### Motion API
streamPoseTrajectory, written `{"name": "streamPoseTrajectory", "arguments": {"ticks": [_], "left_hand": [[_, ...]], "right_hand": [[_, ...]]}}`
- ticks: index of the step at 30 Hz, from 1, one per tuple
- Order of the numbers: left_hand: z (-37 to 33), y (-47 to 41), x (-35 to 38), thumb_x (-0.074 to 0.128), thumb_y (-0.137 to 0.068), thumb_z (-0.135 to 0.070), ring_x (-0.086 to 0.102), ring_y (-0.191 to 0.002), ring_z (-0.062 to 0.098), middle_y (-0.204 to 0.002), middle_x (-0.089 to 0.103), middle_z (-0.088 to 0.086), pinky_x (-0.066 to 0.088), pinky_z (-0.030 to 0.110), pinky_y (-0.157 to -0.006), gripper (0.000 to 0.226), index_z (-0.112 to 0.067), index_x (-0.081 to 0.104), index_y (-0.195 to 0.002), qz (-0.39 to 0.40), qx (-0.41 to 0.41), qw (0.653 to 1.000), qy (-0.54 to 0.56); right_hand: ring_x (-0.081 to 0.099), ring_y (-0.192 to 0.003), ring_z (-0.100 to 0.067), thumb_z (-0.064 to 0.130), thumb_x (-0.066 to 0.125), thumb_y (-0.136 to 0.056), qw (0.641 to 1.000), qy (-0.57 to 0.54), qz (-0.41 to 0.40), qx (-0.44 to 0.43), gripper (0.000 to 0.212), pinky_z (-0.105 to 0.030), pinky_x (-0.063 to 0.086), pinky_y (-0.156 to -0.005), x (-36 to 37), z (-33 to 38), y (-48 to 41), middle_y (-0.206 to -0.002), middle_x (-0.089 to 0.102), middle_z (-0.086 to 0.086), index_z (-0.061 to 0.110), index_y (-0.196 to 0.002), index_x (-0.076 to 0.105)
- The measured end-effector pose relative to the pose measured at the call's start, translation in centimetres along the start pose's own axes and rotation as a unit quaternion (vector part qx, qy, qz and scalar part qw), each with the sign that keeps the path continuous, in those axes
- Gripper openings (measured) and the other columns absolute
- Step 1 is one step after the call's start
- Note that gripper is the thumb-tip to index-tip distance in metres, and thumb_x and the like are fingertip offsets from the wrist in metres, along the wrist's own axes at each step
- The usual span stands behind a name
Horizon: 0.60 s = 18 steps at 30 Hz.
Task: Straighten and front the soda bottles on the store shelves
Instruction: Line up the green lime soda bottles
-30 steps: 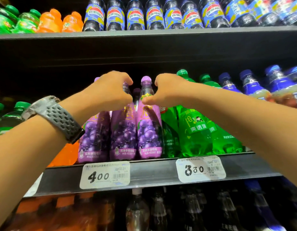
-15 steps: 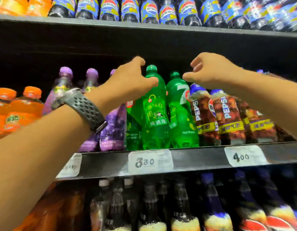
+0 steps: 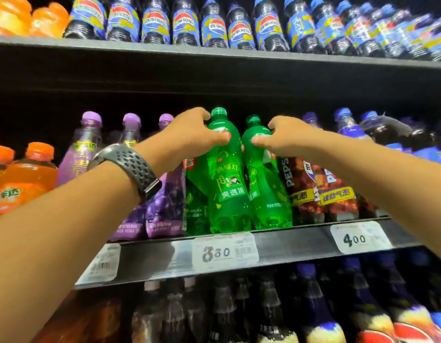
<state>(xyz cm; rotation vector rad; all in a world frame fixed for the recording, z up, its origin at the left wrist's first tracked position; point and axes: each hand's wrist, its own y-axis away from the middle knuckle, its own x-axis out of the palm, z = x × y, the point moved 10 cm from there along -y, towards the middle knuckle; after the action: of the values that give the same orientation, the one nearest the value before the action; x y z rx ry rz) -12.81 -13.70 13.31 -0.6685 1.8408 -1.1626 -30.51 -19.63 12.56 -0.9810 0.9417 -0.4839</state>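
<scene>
We cannot read much at the edges. The blue Pepsi bottles (image 3: pixel 184 21) on the top shelf (image 3: pixel 214 49) are cut off above their labels and smear into blur toward the right. The dark bottles (image 3: pixel 264 313) on the lowest level sit in shadow, with their labels hard to make out. The left forearm, which wears a wristwatch (image 3: pixel 132 164), hides parts of the purple grape soda bottles (image 3: pixel 162 214). A third green bottle (image 3: pixel 194 194) is mostly covered by the hand and the bottle in front of it.

On the middle shelf (image 3: pixel 165 258) we see two green soda bottles side by side at the front edge, above the price tag marked 380 (image 3: pixel 224 251). The left hand (image 3: pixel 189 137) grasps the left green bottle (image 3: pixel 226 189) at its shoulder, with fingers curled behind the neck and the thumb on the front. The right hand (image 3: pixel 281 139) grips the right green bottle (image 3: pixel 266 194) in the same way.

Just right of them stand red-labelled Pepsi bottles (image 3: pixel 301 186), above the price tag marked 400 (image 3: pixel 357 238). The orange soda bottles (image 3: pixel 19 179) at the far left are clipped by the frame.
</scene>
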Motion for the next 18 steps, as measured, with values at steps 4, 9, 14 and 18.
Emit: {"name": "streamPoseTrajectory", "arguments": {"ticks": [4, 9, 14, 18], "left_hand": [[0.8, 0.1, 0.3, 0.079, -0.073, -0.042, 0.062, -0.102, 0.017, -0.112, 0.061, 0.000, 0.050, 0.039, -0.095, 0.071, -0.015, 0.052, -0.134, 0.014, -0.014, 0.998, 0.053], [0.9, -0.2, 0.8, 0.077, -0.075, -0.042, 0.059, -0.111, 0.020, -0.125, 0.060, 0.005, 0.046, 0.039, -0.101, 0.075, -0.015, 0.049, -0.138, 0.049, -0.014, 0.996, 0.069], [0.8, -0.5, 0.8, 0.084, -0.066, -0.044, 0.060, -0.110, 0.023, -0.123, 0.062, 0.007, 0.046, 0.040, -0.101, 0.085, -0.015, 0.049, -0.138, 0.046, -0.031, 0.997, 0.047], [0.4, -0.4, 0.9, 0.082, -0.067, -0.044, 0.062, -0.107, 0.022, -0.116, 0.067, 0.005, 0.046, 0.043, -0.100, 0.070, -0.015, 0.059, -0.127, 0.058, -0.034, 0.997, 0.040]], "right_hand": [[0.054, -0.111, -0.031, 0.063, 0.058, -0.080, 1.000, -0.022, -0.001, 0.005, 0.064, -0.034, 0.042, -0.091, 0.0, -0.5, -0.1, -0.113, 0.063, -0.012, 0.009, -0.115, 0.062], [0.051, -0.068, -0.019, 0.055, 0.067, -0.077, 0.993, -0.106, 0.042, -0.018, 0.041, -0.028, 0.034, -0.055, 0.1, -1.0, -0.1, -0.068, 0.054, -0.001, 0.014, -0.077, 0.066], [0.052, -0.070, -0.020, 0.063, 0.073, -0.066, 0.991, -0.116, 0.049, -0.051, 0.061, -0.030, 0.036, -0.062, -0.1, -1.1, -0.7, -0.074, 0.057, -0.006, 0.006, -0.086, 0.068], [0.059, -0.095, -0.024, 0.073, 0.062, -0.070, 0.992, -0.079, 0.076, -0.070, 0.075, -0.029, 0.040, -0.069, 0.0, -0.9, -1.7, -0.109, 0.063, -0.006, 0.012, -0.113, 0.064]]}}
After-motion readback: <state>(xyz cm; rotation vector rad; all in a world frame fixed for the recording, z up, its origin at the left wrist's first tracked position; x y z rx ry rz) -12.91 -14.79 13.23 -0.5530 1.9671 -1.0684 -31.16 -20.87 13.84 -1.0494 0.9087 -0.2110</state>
